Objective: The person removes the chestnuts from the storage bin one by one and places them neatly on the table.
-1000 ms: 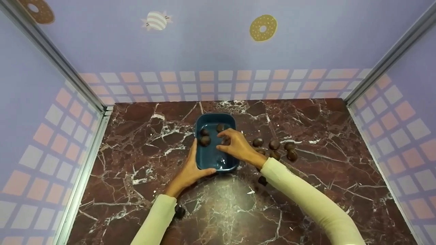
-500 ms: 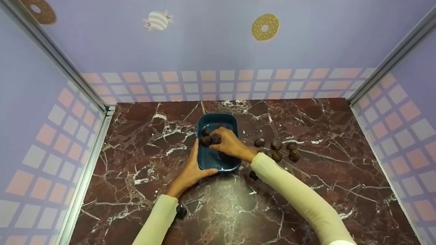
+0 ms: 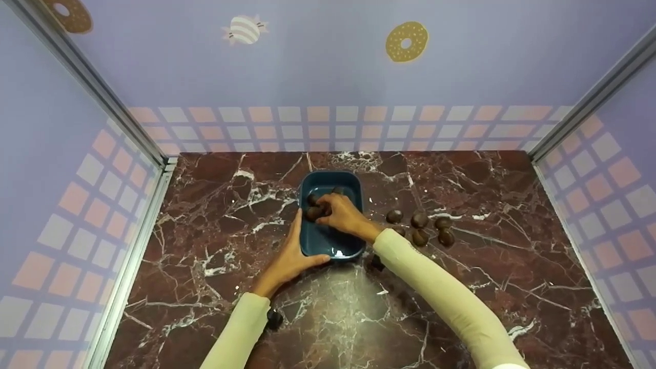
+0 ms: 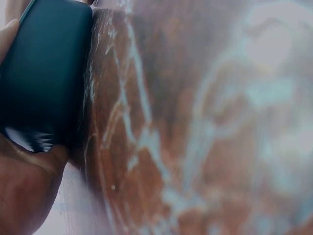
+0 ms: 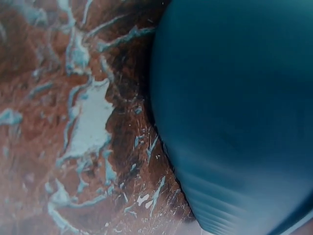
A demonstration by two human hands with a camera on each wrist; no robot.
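Observation:
A deep blue rectangular dish [image 3: 328, 245] stands upright on the marble-patterned table. My left hand [image 3: 289, 257] holds it at the near left corner, fingers along the left wall and thumb on the near rim. In the left wrist view the left hand [image 4: 27, 188] lies against the dish [image 4: 49, 63]. Inside the dish are several dark brown round balls [image 3: 313, 213], glossy like nuts or small fruit. My right hand [image 3: 344, 215] reaches in over the right rim and pinches one brown ball, partly hidden by the fingers. The dish wall [image 5: 234, 107] fills much of the right wrist view.
Several more brown balls [image 3: 419, 219] lie loosely grouped on the table [image 3: 461, 287] right of the dish, partly near the right forearm. A patterned back wall [image 3: 318, 66] and side walls [image 3: 61, 184] enclose the table.
My right hand has moved slightly left inside the dish, up to the balls at the left wall, and its fingertips have closed in on a ball. The left hand keeps its hold.

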